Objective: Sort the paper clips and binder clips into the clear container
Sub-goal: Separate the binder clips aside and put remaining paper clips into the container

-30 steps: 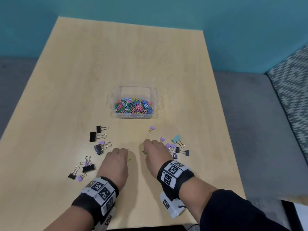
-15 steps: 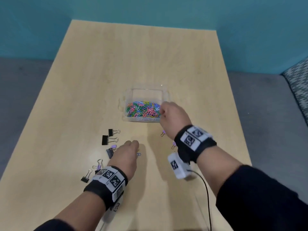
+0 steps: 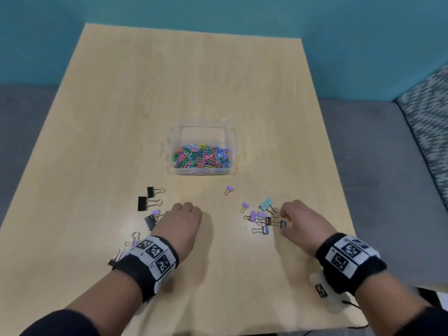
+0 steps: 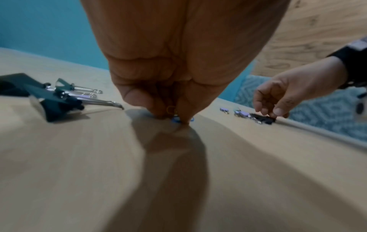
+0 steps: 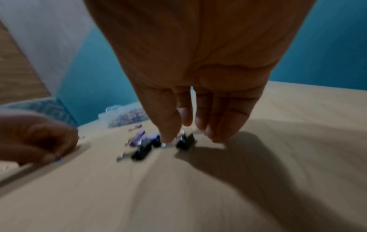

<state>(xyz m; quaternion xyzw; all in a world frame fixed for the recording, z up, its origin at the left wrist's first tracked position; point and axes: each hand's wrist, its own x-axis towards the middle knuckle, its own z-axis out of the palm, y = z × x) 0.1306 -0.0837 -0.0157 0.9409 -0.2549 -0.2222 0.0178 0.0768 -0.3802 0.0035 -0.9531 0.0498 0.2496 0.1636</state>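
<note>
- Clear container (image 3: 232, 132): one, on the wooden table (image 3: 169, 81) beyond both hands. It holds a heap of coloured paper clips (image 3: 201, 156), too many and too tangled to count.
- Left hand (image 3: 180, 223): fingers curled down to the table. The left wrist view shows the fingertips (image 4: 151, 108) pinching small clips against the surface, one blue paper clip (image 4: 175, 120) and one yellowish; their exact number cannot be told.
- Right hand (image 3: 301, 225): fingers loosely bent and pointing down, hovering at the right-hand cluster; the right wrist view shows a fingertip (image 5: 168, 138) just beside a small black binder clip (image 5: 185, 142). It grips nothing that can be seen.
- Binder clips left of the left hand: seven countable, among them two black binder clips (image 3: 145, 198) well clear of the hand; some are partly hidden by the wrist.
- Right-hand cluster: one teal binder clip (image 3: 266, 204), about four purple, three dark.
- One lone purple binder clip (image 3: 229, 189) lies between the cluster and the container.
</note>
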